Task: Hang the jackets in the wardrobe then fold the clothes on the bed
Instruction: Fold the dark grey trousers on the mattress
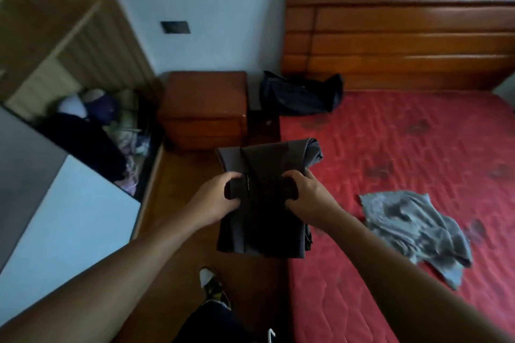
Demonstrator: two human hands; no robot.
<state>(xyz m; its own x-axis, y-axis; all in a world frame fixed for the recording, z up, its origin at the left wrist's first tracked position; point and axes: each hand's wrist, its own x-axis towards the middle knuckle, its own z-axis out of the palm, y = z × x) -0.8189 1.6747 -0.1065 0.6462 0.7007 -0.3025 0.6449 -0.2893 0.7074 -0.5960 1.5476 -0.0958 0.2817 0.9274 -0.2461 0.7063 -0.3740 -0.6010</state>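
At the bed's near edge, the left hand and right hand grip the dark folded garment, fingers curled round its sides. It looks soft, light and floppy, so it is best held by both side edges.

A home bedroom; bed, wooden headboard, nightstand, open wardrobe.

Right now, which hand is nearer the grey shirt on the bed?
Right. The right hand grips the dark garment left of the grey shirt; the left hand grips farther left.

both hands grip dark folded garment | grey shirt — likely unfolded
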